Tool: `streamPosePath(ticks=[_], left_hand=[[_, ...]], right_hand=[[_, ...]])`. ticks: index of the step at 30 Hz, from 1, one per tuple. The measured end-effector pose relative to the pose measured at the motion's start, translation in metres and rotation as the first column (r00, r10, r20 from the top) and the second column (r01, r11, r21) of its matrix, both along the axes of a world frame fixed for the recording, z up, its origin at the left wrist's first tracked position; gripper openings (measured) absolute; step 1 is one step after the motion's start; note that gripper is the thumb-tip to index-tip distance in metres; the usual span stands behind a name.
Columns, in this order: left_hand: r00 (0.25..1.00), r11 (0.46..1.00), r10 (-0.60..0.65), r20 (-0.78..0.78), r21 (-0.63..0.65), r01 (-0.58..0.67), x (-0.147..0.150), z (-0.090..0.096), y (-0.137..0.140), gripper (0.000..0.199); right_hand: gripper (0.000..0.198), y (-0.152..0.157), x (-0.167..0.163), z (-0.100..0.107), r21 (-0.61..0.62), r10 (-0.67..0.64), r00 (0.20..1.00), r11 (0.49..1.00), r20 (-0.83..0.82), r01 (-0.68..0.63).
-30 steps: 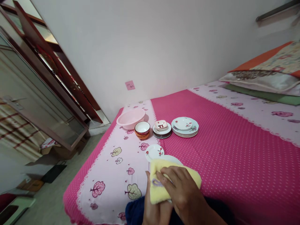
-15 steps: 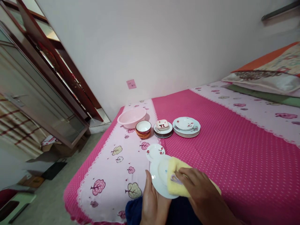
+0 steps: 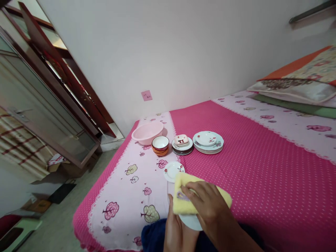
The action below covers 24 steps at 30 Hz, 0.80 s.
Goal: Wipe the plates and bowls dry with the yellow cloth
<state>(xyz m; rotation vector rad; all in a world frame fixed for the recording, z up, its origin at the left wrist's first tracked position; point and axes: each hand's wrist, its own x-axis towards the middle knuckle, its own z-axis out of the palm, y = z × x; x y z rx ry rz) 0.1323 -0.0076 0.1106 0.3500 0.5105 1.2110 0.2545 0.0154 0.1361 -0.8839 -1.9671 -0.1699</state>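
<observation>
Basin [image 3: 147,133] and stacked bowls [image 3: 160,151] are sitting leftmost on the bedspread [image 3: 115,189], with a small flowered plate [image 3: 172,170] lying nearer. Close by, the left hand [image 3: 176,229] is cupping a white plate [image 3: 191,223] from below, its thumb pointing up near the edge. That white plate is lying above dark blue fabric [image 3: 153,232], mostly hidden under a yellow cloth [image 3: 183,209]. By its look, it is probably weighing little, staying rigid, feeling slick where it is shining, and risking a chip if dropped; rim and underside together are offering the surest hold. The cloth is looking soft and thick, likely folding readily, so gripping a bunched portion should be working well. Rightmost, a stack of larger plates [image 3: 208,149] is standing farther back, while the right hand [image 3: 210,203] is holding the cloth against the white plate, fingers slightly spread.
</observation>
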Motion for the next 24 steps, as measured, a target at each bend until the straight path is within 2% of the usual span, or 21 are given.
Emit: streamPosePath(ticks=[3, 5, 8, 11, 15, 20, 24], left_hand=[[0.993, 0.997, -0.004, 0.115, 0.079, -0.005, 0.000, 0.002, 0.000, 0.054], [0.985, 0.997, -0.018, 0.169, 0.076, 0.006, -0.003, 0.000, 0.001, 0.058], [0.982, 0.999, -0.009, 0.188, 0.045, 0.000, -0.009, -0.006, 0.003, 0.059], [0.987, 1.000, 0.002, 0.163, 0.023, -0.005, -0.009, -0.007, 0.003, 0.053], [0.999, 1.000, -0.022, 0.050, 0.017, 0.021, 0.001, -0.001, -0.004, 0.037], [1.000, 0.998, -0.006, -0.025, 0.069, 0.008, 0.007, 0.000, -0.010, 0.058], [0.998, 0.997, 0.064, 0.014, 0.047, -0.065, -0.001, -0.002, -0.007, 0.056]], right_hand=[[0.039, 0.015, 0.017, -0.006, 0.005, -0.130, 0.991, 0.991, 0.033, 0.130], [0.035, 0.024, 0.035, -0.011, 0.002, -0.173, 0.983, 0.985, 0.061, 0.173], [0.029, 0.028, 0.061, -0.016, -0.001, -0.202, 0.979, 0.979, 0.028, 0.202], [0.029, 0.025, 0.073, -0.011, 0.015, -0.185, 0.981, 0.982, -0.048, 0.186], [0.028, 0.019, 0.065, 0.002, 0.063, -0.121, 0.992, 0.990, -0.030, 0.123], [0.038, 0.016, 0.045, -0.005, 0.040, -0.119, 0.991, 0.992, 0.062, 0.117], [0.038, 0.014, 0.040, -0.017, -0.027, -0.155, 0.986, 0.987, 0.059, 0.156]])
